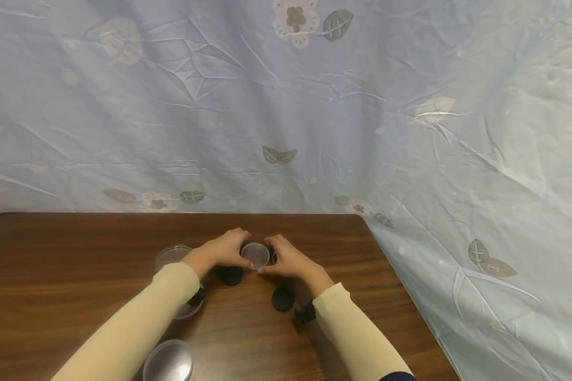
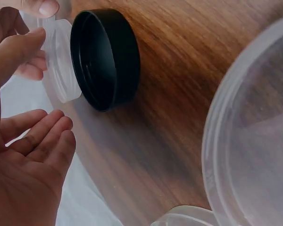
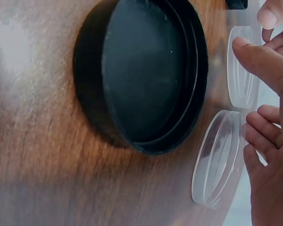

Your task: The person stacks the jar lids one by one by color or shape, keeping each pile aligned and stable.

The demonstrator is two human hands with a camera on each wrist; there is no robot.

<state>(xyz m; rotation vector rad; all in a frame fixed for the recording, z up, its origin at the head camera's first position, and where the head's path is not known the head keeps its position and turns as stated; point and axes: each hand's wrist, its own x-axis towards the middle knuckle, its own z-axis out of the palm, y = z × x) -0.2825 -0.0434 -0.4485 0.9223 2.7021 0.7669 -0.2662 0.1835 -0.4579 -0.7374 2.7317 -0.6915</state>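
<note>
A small clear round dish (image 1: 255, 256) lies on the table between the two hands. My left hand (image 1: 225, 250) is on its left side, thumb near the front rim and fingers spread apart from it. On its other side is my right hand (image 1: 291, 260), with thumb near the same dish (image 3: 235, 75) and fingers loosely bent. A second clear dish (image 3: 217, 162) sits beside the right fingertips, mostly covered by that hand in the head view. Below the left hand is a black round lid (image 1: 231, 275), hollow side showing in the left wrist view. Whether either thumb touches the dish is unclear.
Another black round lid (image 1: 283, 299) lies near the right wrist. Larger clear dishes (image 1: 168, 361) stand at the left, some partly behind the left arm. A patterned cloth (image 1: 248, 106) hangs behind and to the right of the wooden table (image 1: 76, 296).
</note>
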